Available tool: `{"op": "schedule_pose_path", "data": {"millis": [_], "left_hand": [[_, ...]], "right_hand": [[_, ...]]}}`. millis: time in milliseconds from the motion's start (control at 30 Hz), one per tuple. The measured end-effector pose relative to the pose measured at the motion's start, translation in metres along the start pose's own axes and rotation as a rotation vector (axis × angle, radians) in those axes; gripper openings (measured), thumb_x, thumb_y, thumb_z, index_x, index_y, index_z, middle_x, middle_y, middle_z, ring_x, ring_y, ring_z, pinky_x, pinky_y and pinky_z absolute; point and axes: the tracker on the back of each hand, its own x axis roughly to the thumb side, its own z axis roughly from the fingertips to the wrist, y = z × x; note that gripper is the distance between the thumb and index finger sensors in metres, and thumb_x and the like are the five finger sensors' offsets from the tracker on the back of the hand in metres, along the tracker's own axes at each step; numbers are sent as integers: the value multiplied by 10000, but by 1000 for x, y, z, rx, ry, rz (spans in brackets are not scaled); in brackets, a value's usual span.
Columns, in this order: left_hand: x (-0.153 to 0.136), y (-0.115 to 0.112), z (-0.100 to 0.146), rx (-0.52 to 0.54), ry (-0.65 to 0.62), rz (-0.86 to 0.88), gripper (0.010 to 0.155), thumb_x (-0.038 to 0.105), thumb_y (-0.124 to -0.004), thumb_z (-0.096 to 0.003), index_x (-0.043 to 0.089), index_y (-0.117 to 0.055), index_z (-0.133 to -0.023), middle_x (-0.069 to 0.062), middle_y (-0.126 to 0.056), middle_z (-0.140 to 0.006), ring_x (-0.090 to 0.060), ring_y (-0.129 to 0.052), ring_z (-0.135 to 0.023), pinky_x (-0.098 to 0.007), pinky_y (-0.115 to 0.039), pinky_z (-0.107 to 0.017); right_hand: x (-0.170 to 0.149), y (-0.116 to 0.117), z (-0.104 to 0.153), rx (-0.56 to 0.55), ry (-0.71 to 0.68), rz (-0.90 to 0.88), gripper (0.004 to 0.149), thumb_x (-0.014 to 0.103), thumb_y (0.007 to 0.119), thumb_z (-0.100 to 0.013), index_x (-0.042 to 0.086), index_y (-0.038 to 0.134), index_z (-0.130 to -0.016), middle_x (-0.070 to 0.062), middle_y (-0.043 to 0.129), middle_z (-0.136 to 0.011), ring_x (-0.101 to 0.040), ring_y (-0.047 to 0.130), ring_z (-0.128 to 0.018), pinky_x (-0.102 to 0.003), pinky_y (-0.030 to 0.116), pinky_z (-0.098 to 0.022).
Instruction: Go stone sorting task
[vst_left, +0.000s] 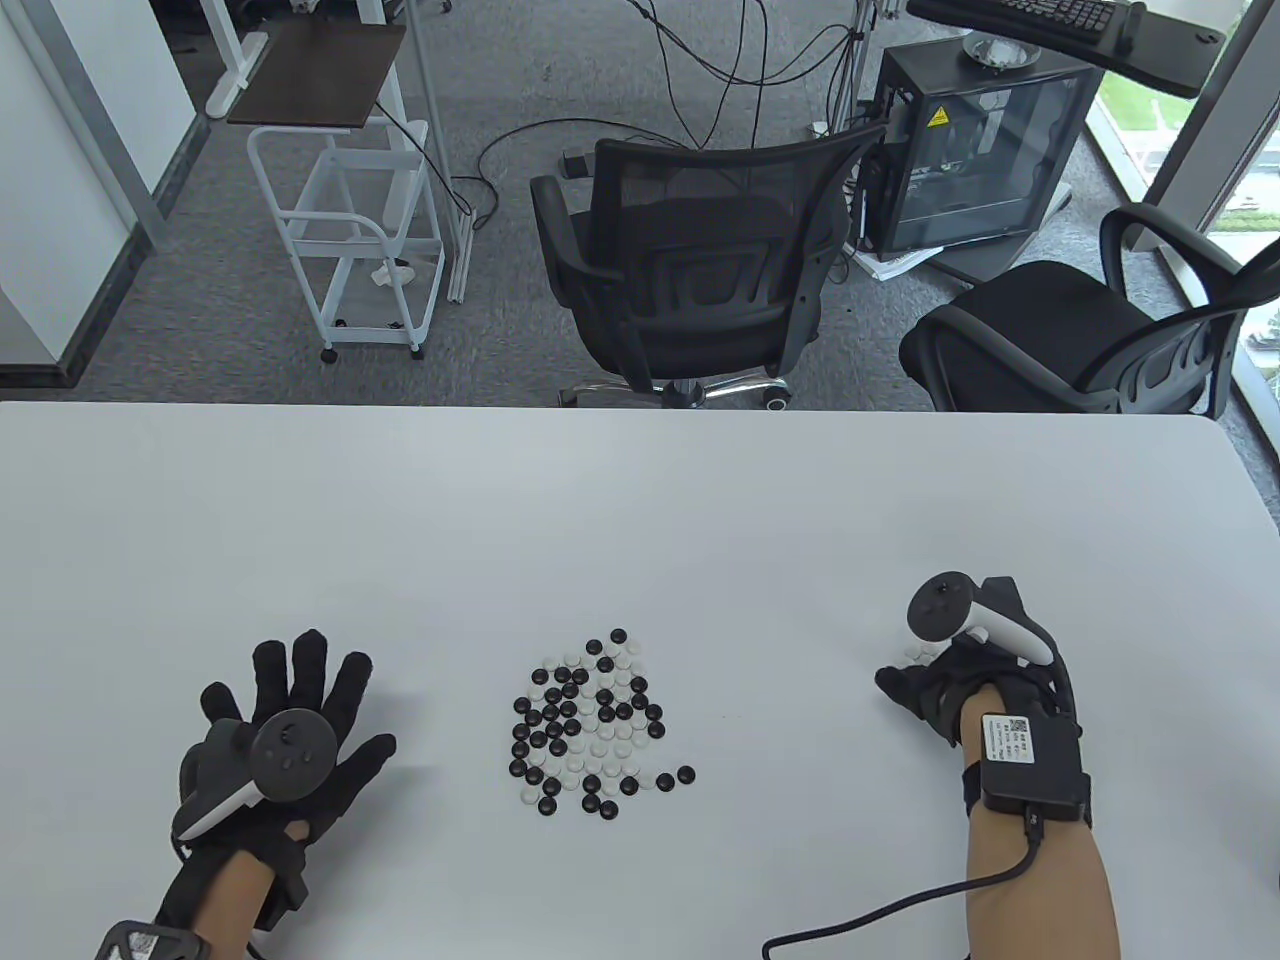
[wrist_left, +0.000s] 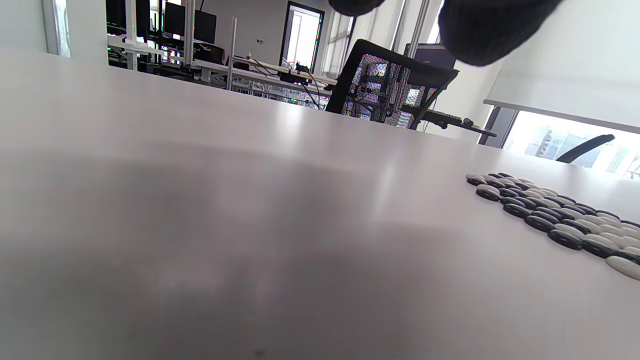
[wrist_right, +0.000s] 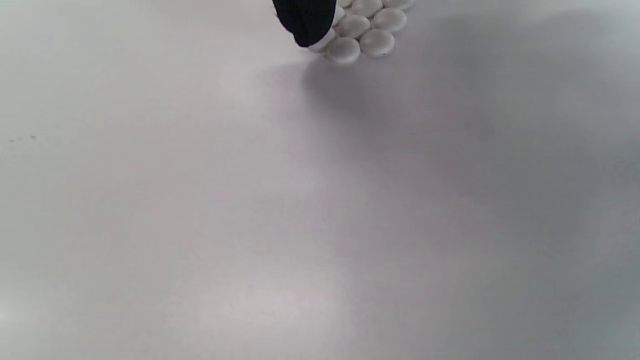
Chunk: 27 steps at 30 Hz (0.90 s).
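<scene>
Stones (vst_left: 590, 722), black and white mixed, sit clustered mid-bench (vst_left: 640, 520). We see the left hand (vst_left: 285, 735) flat on the bench, fingers spread, holding nothing, well left of the pile. The right hand (vst_left: 950, 690) is far right, fingertip (wrist_right: 306, 17) touching a white stone beside a small white group (wrist_right: 365, 25); whether this grip is closed, we cannot tell.

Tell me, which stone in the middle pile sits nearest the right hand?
The black stone at the mixed pile's lower right corner; it juts out towards the right hand beyond all others.
</scene>
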Motion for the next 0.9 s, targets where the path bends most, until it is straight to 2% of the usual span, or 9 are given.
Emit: {"op": "schedule_pose_path", "data": {"millis": [233, 467, 700, 900], "left_hand": [[1, 0, -1, -4, 2, -3, 818, 616, -560, -609, 202, -195, -1212, -257, 55, -1203, -565, 106, -1028, -836, 37, -503], [1, 0, -1, 0, 2, -3, 819, 618, -559, -608, 202, -195, -1212, -259, 55, -1203, -565, 107, -1026, -837, 37, -502], [-1, 1, 1, 12, 5, 5, 819, 617, -560, -608, 203, -192, -1212, -257, 59, -1202, -559, 118, -1021, -835, 40, -503], [-3, 2, 2, 17, 5, 12, 821, 616, -561, -608, 201, -193, -1212, -259, 59, -1202, -561, 115, -1022, -836, 40, -503]], "right_hand": [[74, -11, -5, -21, -216, -7, 683, 461, 532, -578, 23, 688, -1078, -462, 74, -1075, -736, -34, -846, -940, 138, -501], [163, 6, -34, 51, -354, 80, 684, 463, 530, -577, 29, 663, -1089, -460, 63, -1071, -734, -37, -845, -939, 139, -502], [209, 21, -60, 91, -392, 120, 689, 462, 529, -577, 33, 613, -1110, -463, 51, -1065, -736, -38, -843, -938, 139, -503], [228, 33, -76, 98, -423, 119, 689, 461, 530, -577, 45, 559, -1126, -469, 39, -1056, -738, -32, -844, -938, 144, -504]]}}
